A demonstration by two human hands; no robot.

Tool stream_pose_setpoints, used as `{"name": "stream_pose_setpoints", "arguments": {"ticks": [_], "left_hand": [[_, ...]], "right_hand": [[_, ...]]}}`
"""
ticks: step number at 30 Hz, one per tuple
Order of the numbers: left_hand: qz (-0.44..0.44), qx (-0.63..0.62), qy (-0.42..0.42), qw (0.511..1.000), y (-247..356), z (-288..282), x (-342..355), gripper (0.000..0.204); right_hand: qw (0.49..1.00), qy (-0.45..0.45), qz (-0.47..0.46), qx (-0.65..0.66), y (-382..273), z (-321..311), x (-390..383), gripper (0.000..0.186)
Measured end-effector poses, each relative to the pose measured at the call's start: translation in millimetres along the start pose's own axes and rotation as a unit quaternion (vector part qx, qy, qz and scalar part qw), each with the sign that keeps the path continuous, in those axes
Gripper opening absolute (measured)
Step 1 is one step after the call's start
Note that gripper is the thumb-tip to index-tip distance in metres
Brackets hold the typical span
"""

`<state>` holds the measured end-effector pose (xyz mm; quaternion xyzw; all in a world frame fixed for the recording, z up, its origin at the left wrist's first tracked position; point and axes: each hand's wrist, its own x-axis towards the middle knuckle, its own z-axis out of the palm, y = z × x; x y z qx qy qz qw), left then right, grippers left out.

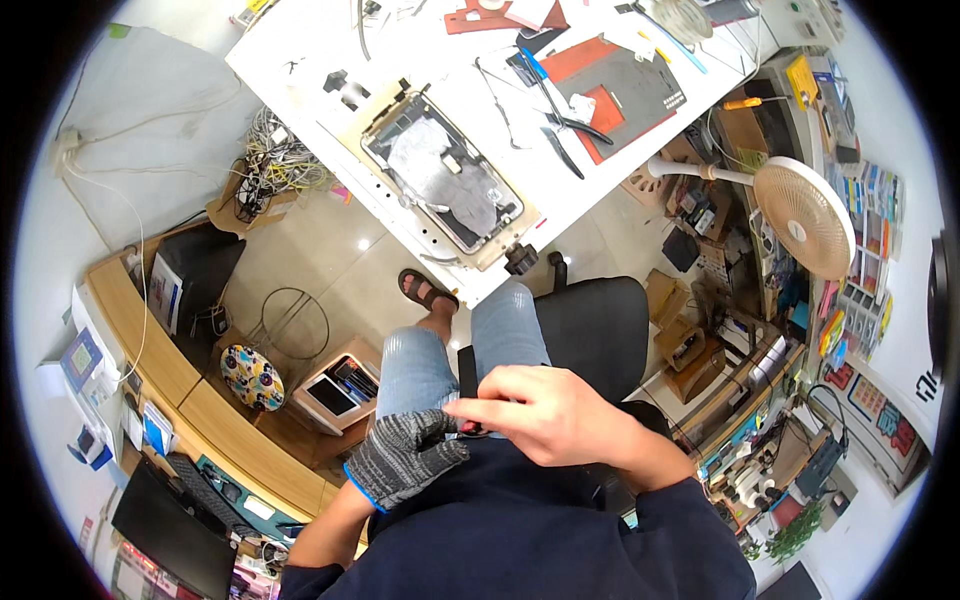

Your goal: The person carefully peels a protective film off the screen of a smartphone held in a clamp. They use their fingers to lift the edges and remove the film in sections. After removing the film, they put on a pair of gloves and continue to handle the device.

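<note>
My left hand wears a grey knitted glove with a blue cuff and is held in front of my body, its fingers curled. My bare right hand meets it from the right, with the fingers bent and their tips at the glove's fingers. Between the two hands shows a small red and dark thing, mostly covered, so its kind cannot be made out. Ahead on the white table, an opened flat device housing lies in a metal clamping holder with a black knob. Neither hand touches it.
Blue-and-black pliers, tweezers and a grey-red mat lie on the table. A white fan stands right, beside a black chair. Tangled cables and a drawer box are left. A monitor stands lower left.
</note>
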<state>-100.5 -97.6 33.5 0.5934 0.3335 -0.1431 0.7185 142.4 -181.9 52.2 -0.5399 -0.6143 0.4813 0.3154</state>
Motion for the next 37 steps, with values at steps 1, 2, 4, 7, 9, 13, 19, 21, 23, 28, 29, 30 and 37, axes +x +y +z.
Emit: {"name": "stream_pose_setpoints", "arguments": {"ticks": [1, 2, 4, 7, 9, 13, 19, 21, 23, 28, 29, 30, 37], "left_hand": [[0.02, 0.036, -0.015, 0.999, 2, 1, 2, 0.038], [0.04, 0.072, -0.03, 0.996, 5, 5, 6, 0.037], [0.058, 0.137, -0.058, 0.987, 5, 11, 12, 0.037], [0.044, 0.175, -0.091, 0.979, 0, 19, 20, 0.037], [0.014, 0.172, -0.103, 0.979, 3, 20, 23, 0.035], [0.003, 0.09, -0.053, 0.995, -18, 19, 22, 0.031], [-0.054, 0.037, 0.027, 0.997, 7, 6, 23, 0.03], [-0.105, 0.051, 0.019, 0.993, -3, -1, 18, 0.03], [-0.134, 0.065, 0.029, 0.988, -6, -5, 14, 0.029], [-0.123, 0.089, 0.062, 0.986, -21, -8, 10, 0.031], [-0.107, 0.082, 0.08, 0.988, -21, -12, 9, 0.031], [-0.09, 0.076, 0.097, 0.988, -23, -16, 9, 0.031], [-0.041, 0.19, 0.178, 0.965, -59, -18, -4, 0.032]], "right_hand": [[0.999, -0.037, 0.008, -0.01, 0, 1, -6, 0.033], [0.999, -0.048, 0.018, 0.001, 0, 2, -13, 0.032], [0.997, -0.07, 0.034, 0.025, 2, 5, -25, 0.031], [0.998, -0.062, 0.018, 0.024, 14, 4, -38, 0.025], [0.998, -0.054, 0.001, 0.037, 20, 4, -39, 0.019], [0.936, 0.254, 0.216, 0.115, 59, 22, -31, 0.038], [0.828, 0.46, 0.217, 0.236, 109, 44, 28, 0.049], [0.836, 0.477, 0.24, 0.127, 101, 44, 28, 0.054], [0.841, 0.472, 0.262, -0.047, 82, 39, 24, 0.06], [0.843, 0.501, 0.006, -0.194, 64, 30, 50, 0.052], [0.854, 0.49, -0.017, -0.171, 53, 27, 55, 0.036], [0.844, 0.484, -0.03, -0.23, 42, 12, 70, 0.031], [0.929, 0.181, -0.019, -0.322, 24, -106, 248, 0.026]]}}
